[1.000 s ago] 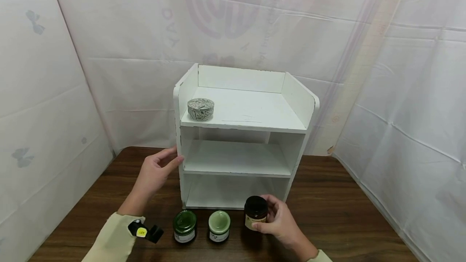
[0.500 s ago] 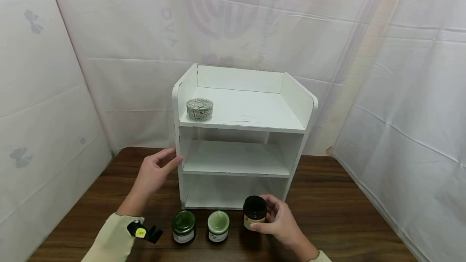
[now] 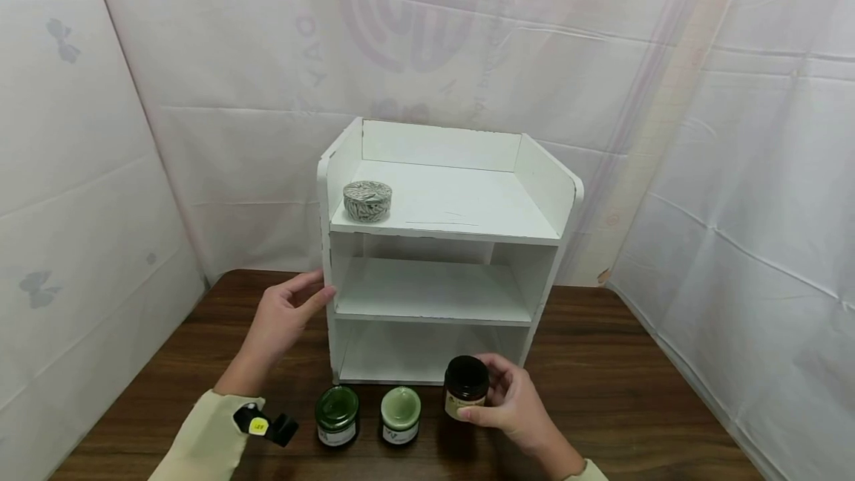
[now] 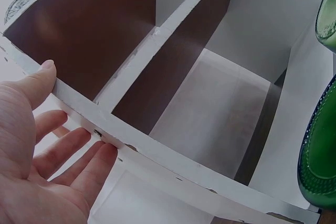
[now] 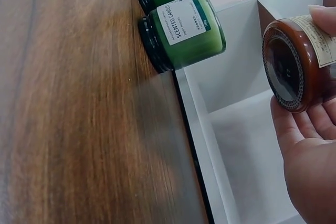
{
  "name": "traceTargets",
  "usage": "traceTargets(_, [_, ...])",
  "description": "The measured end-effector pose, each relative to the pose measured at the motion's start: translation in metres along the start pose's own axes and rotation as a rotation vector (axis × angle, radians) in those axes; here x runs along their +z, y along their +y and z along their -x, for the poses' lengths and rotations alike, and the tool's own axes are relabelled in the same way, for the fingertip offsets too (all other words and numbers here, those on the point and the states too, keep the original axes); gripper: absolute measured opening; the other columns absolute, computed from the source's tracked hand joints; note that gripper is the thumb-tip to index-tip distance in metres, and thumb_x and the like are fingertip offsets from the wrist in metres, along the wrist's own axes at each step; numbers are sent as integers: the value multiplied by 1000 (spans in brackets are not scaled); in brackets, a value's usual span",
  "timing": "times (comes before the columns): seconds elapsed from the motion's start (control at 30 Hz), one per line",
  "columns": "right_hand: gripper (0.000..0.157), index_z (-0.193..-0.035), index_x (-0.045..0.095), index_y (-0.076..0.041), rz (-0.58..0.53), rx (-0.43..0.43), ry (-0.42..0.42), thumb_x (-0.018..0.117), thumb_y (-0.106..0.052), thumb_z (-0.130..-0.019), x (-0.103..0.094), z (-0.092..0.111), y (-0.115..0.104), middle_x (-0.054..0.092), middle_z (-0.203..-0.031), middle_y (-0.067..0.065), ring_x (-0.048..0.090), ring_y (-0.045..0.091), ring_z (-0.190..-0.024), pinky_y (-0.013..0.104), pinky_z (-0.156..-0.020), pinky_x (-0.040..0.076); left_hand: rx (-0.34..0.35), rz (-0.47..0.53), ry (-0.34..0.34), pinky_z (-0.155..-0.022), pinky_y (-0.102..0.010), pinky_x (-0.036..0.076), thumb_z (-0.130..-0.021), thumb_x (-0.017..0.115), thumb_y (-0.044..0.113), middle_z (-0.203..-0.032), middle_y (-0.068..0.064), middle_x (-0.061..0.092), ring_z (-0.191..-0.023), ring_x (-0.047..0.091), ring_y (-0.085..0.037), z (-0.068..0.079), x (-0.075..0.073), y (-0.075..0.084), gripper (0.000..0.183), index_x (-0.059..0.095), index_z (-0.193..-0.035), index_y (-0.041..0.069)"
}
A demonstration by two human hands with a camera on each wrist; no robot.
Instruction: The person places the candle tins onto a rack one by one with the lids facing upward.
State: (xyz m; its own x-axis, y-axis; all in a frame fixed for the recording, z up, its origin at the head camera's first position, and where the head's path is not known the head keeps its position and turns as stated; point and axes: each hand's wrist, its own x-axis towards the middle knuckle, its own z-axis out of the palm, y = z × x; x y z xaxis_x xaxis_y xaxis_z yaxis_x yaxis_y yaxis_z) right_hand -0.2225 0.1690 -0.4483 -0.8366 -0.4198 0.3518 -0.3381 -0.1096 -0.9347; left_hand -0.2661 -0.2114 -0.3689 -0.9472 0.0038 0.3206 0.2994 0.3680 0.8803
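My right hand [image 3: 514, 403] grips an amber-brown candle jar [image 3: 465, 386] with a dark top and pale label, held just off the table before the shelf's right front. Its glass base [image 5: 283, 67] shows in the right wrist view. My left hand [image 3: 280, 318] holds the front edge of the white shelf's [image 3: 427, 237] left side panel, thumb in front, fingers along the outer face. Two green scented-candle jars, a darker one [image 3: 337, 413] and a paler one [image 3: 401, 413], stand between the hands, glass bases up and dark lids down.
A round patterned tin [image 3: 367, 201] sits at the front left of the shelf's top board. Below it are two more levels, a middle board [image 3: 434, 292] and a bottom board [image 3: 401, 366]. The brown wooden table [image 3: 601, 384] is bounded by white cloth walls [image 3: 748, 169].
The brown jar and my right hand have risen slightly and shifted a little to the left. My left hand stays on the shelf's side, and the green jars stand where they were.
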Motion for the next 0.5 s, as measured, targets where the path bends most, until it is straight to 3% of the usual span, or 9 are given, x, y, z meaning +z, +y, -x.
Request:
traceTargets(0.17, [58, -129, 54, 14, 3, -9, -3, 83, 2, -80, 1, -1, -2, 71, -118, 2, 69, 12, -106, 25, -90, 58, 3, -2, 0, -87, -11, 49, -99, 69, 41, -143, -14, 62, -114, 58, 3, 0, 0, -1, 58, 57, -147, 10])
traceTargets(0.5, [59, -129, 53, 16, -5, -21, -16, 83, 3, -80, 3, -1, -5, 71, -118, 2, 69, 12, -106, 25, -90, 58, 7, -12, 4, -87, -11, 48, -99, 69, 40, -143, -14, 62, -109, 56, 11, 0, 0, -1, 59, 57, -147, 9])
